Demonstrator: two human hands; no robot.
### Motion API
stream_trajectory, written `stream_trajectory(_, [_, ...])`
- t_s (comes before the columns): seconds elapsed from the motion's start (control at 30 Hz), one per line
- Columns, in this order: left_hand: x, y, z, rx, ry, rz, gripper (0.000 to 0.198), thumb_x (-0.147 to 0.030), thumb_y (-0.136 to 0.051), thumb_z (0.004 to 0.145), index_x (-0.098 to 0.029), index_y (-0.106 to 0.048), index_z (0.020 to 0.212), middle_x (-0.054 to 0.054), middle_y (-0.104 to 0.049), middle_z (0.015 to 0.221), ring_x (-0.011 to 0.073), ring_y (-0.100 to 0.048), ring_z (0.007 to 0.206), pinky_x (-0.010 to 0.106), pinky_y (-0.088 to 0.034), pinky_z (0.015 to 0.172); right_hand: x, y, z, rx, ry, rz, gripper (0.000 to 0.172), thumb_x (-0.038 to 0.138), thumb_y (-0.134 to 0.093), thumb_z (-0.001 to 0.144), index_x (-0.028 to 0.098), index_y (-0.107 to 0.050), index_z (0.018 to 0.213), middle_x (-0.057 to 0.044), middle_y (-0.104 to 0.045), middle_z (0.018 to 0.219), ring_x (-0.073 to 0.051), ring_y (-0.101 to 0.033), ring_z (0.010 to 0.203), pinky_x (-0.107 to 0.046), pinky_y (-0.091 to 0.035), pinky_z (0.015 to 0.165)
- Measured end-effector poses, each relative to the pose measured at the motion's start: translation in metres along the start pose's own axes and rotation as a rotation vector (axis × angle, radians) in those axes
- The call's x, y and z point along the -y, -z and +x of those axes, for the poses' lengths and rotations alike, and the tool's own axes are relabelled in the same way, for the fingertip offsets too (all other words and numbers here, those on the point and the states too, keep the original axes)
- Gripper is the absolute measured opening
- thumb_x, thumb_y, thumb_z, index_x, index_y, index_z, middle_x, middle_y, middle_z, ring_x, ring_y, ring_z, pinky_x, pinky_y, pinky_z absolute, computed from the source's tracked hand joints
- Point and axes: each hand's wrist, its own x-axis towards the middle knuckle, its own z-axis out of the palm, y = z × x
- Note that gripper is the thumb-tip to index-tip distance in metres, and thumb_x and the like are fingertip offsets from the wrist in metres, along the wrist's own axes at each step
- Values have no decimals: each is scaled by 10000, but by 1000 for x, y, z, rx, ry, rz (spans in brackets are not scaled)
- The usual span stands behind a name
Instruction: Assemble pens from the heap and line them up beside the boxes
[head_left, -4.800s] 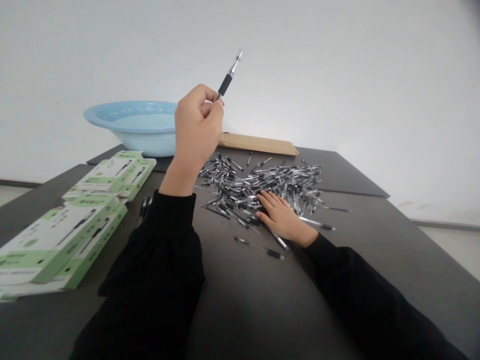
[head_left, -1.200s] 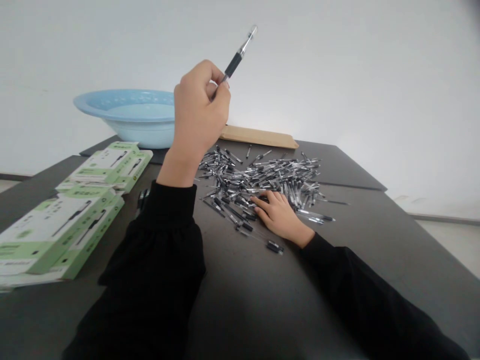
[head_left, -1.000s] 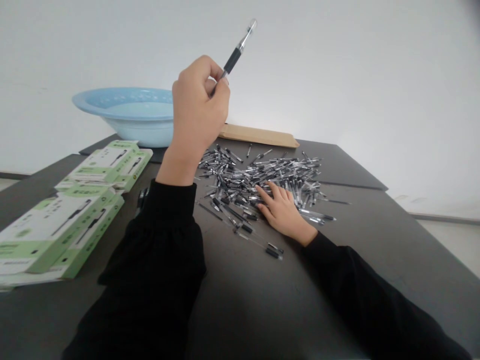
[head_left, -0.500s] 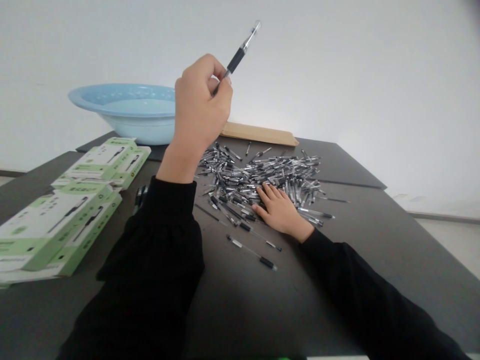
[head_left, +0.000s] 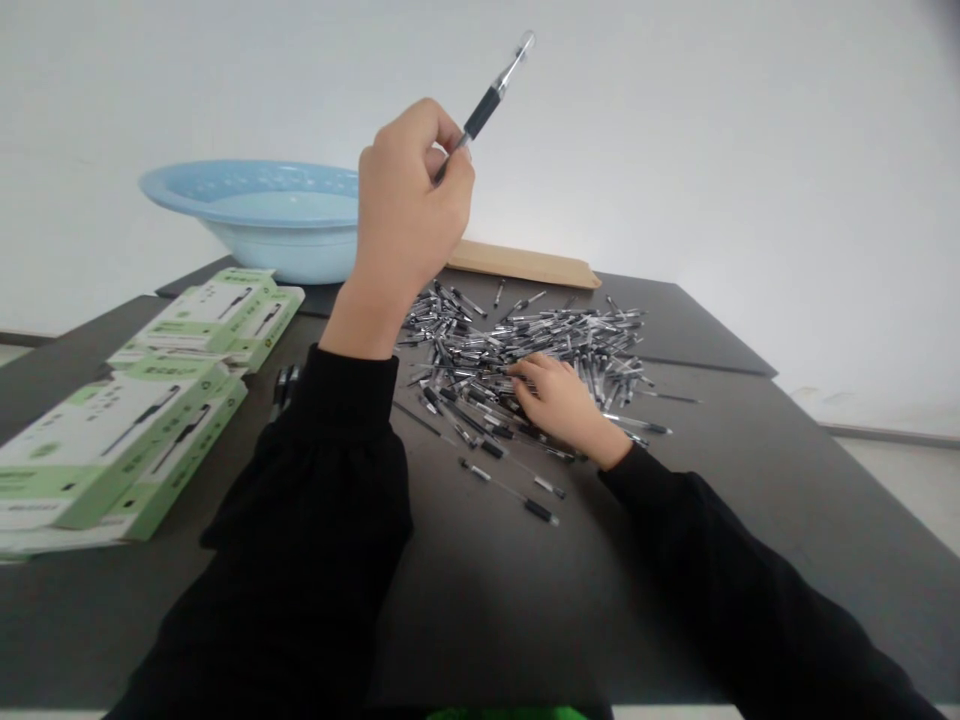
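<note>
High in front of the wall, my left hand [head_left: 412, 195] pinches a gel pen [head_left: 484, 110] with a black grip, its clear end pointing up and right. Below and to the right, my right hand [head_left: 559, 400] rests on the near side of a pile of gel pens [head_left: 487, 340]. Its fingers are curled down, closing on a pen among the others; the fingertips are partly hidden. Nearer to me, a loose pen [head_left: 510, 490] lies apart from the pile on the dark table [head_left: 480, 600].
Green and white pen boxes [head_left: 150, 420] lie at the left. Behind my left hand stands a light blue basin [head_left: 255, 235]. A brown cardboard strip [head_left: 525, 264] lies past the pile. A few dark pens [head_left: 283, 390] sit beside my left sleeve.
My right hand's fingers, spread flat on the pile before, have curled inward on the pens. My left hand still holds its pen, slightly further up and right in view.
</note>
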Motion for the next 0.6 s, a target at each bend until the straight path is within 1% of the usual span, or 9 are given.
stream_trajectory(0.03, [0, 0, 0, -2, 3, 3, 246, -36, -572, 761, -245, -504, 652, -68, -327, 449, 137, -278, 453, 340, -181, 557, 3, 2, 6, 31, 25, 15, 344, 253, -395, 974, 182, -691, 1134, -113, -671, 1177, -232, -616, 1067, -361, -423, 962])
stream_trajectory(0.1, [1, -1, 0, 0, 15, 1, 252, -44, -587, 756, -254, -505, 645, -68, -324, 443, 137, -275, 445, 341, -182, 552, 11, 2, 20, 99, 69, 23, 315, 240, -428, 953, 180, -722, 1049, -103, -692, 1098, -216, -630, 1005, -337, -434, 920])
stream_trajectory(0.2, [0, 0, -1, 19, 29, -22, 255, -81, -584, 778, -280, -495, 646, -59, -327, 445, 159, -278, 436, 342, -184, 549, 21, -4, 37, 187, 92, -35, 263, 272, -502, 919, 182, -746, 955, -104, -712, 1038, -225, -635, 995, -336, -434, 903])
stream_trajectory(0.27, [-2, 1, -1, 22, 25, -28, 256, -93, -568, 792, -289, -489, 649, -53, -325, 451, 170, -280, 438, 342, -186, 554, 26, -10, 44, 208, 83, -86, 240, 291, -537, 898, 181, -749, 913, -112, -722, 1026, -239, -640, 995, -346, -433, 897])
stream_trajectory(0.37, [-4, 1, -1, 8, 21, -27, 262, -72, -557, 774, -279, -469, 641, -57, -306, 450, 160, -277, 435, 340, -194, 549, 28, -16, 47, 192, 75, -99, 210, 265, -550, 874, 185, -744, 885, -107, -734, 1016, -243, -652, 987, -357, -428, 888])
stream_trajectory(0.47, [-4, 1, -1, 22, 26, -27, 256, -83, -544, 787, -275, -453, 642, -53, -311, 456, 162, -283, 438, 340, -196, 545, 24, -18, 47, 170, 68, -19, 186, 237, -559, 853, 192, -737, 884, -82, -745, 976, -235, -661, 968, -365, -419, 900])
stream_trajectory(0.53, [-5, 1, -1, 32, 31, -19, 249, -104, -541, 801, -278, -453, 646, -46, -315, 460, 174, -289, 440, 341, -194, 543, 19, -18, 48, 129, 40, 97, 177, 243, -566, 853, 189, -727, 905, -70, -748, 950, -219, -667, 927, -350, -433, 877])
stream_trajectory(0.6, [-7, 1, -2, 32, 33, -3, 242, -115, -548, 798, -280, -457, 648, -44, -310, 466, 179, -294, 439, 340, -195, 539, 13, -18, 50, 68, -8, 281, 158, 248, -582, 850, 177, -706, 917, -63, -746, 911, -193, -671, 849, -317, -460, 809])
